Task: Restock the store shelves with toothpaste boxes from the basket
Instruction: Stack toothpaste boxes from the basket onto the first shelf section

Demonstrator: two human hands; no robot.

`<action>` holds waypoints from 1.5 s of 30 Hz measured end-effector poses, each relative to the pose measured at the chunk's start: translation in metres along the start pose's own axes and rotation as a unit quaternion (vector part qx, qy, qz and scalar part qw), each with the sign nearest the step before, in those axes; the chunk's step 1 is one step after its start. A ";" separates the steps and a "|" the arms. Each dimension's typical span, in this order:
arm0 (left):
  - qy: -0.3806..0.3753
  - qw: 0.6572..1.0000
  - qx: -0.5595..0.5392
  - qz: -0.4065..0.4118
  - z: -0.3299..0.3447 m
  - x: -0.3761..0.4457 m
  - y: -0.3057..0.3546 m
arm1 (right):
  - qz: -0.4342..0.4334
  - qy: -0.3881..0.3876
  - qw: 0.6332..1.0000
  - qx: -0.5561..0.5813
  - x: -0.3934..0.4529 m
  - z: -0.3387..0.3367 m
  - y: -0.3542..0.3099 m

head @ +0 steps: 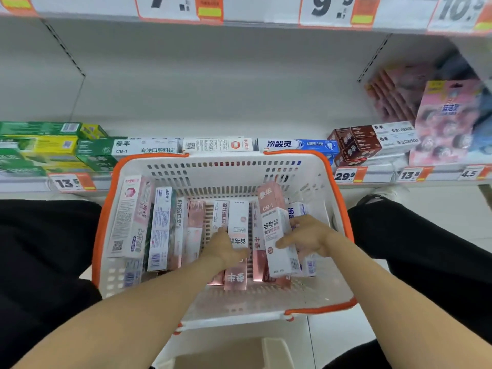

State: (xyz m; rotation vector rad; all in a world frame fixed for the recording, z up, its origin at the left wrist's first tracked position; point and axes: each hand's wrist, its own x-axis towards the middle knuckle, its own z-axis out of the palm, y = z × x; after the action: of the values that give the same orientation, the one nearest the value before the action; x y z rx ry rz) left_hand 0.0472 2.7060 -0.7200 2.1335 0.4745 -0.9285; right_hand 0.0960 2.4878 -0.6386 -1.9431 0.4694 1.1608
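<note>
A white basket (186, 171) with an orange rim sits between my knees and holds several toothpaste boxes. My right hand (308, 237) grips a pink-and-white toothpaste box (277, 227), tilted up out of the pile. My left hand (226, 247) reaches into the basket and grips a white box (238, 222) with a pink dot. More pink boxes (235, 278) lie under both hands. A tall pink box (131, 217) leans on the basket's left wall. The shelf (213, 115) behind the basket carries a low row of boxes along its front.
Green and yellow boxes (40, 147) are stacked at the shelf's left. A blue-and-white box (298, 144) and brown boxes (356, 147) lie at the right, with pink packs (447, 123) beyond. Price tags (346, 176) line the shelf edge. My knees in black trousers (40, 249) flank the basket.
</note>
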 end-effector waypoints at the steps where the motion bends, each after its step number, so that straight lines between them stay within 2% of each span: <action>1: 0.020 1.000 0.017 -0.003 0.008 0.001 0.002 | -0.003 0.003 1.000 0.015 -0.003 -0.002 0.001; 5: 0.075 0.990 0.113 -0.026 0.024 -0.004 0.013 | -0.004 -0.002 0.999 0.036 -0.008 -0.002 0.005; 7: 0.085 0.990 0.106 -0.024 0.021 -0.003 0.014 | -0.001 -0.015 0.999 0.039 -0.010 -0.004 0.005; 9: 0.059 0.998 0.033 -0.017 0.008 0.000 0.014 | -0.001 -0.025 0.999 0.041 -0.011 -0.010 0.002; 11: -0.005 0.997 -0.077 -0.009 -0.013 -0.001 0.013 | -0.004 -0.033 0.999 0.034 -0.011 -0.017 -0.004; 15: -0.161 0.938 -0.306 -0.011 -0.060 -0.016 0.012 | -0.017 -0.062 0.997 0.041 -0.014 -0.025 -0.021; 21: -0.232 0.875 -0.420 0.062 -0.088 -0.036 0.023 | -0.068 -0.121 0.988 0.073 -0.026 -0.014 -0.048; 23: -0.228 0.871 -0.429 0.071 -0.088 -0.046 0.038 | -0.090 -0.131 0.983 0.086 -0.030 -0.011 -0.055; 27: -0.179 0.890 -0.418 0.037 -0.088 -0.065 0.058 | -0.116 -0.147 0.978 0.087 -0.037 -0.014 -0.059; 30: -0.180 0.898 -0.399 0.044 -0.089 -0.067 0.058 | -0.119 -0.130 0.981 0.080 -0.045 -0.024 -0.059; 36: -0.200 0.873 -0.438 0.073 -0.096 -0.072 0.063 | -0.135 -0.090 0.985 0.064 -0.059 -0.049 -0.059; 39: -0.203 0.859 -0.459 0.097 -0.094 -0.075 0.068 | -0.147 -0.102 0.980 0.081 -0.064 -0.056 -0.063; 42: -0.148 0.856 -0.482 0.110 -0.090 -0.079 0.079 | -0.164 -0.113 0.977 0.074 -0.069 -0.055 -0.070; 45: -0.107 0.850 -0.510 0.082 -0.091 -0.085 0.089 | -0.174 -0.122 0.975 0.060 -0.071 -0.046 -0.078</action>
State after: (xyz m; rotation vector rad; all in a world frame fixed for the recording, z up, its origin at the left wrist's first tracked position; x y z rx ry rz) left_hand 0.0840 2.7141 -0.5717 1.0620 0.5034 -0.5844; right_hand 0.1364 2.4926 -0.5312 -1.6673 0.0619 1.0950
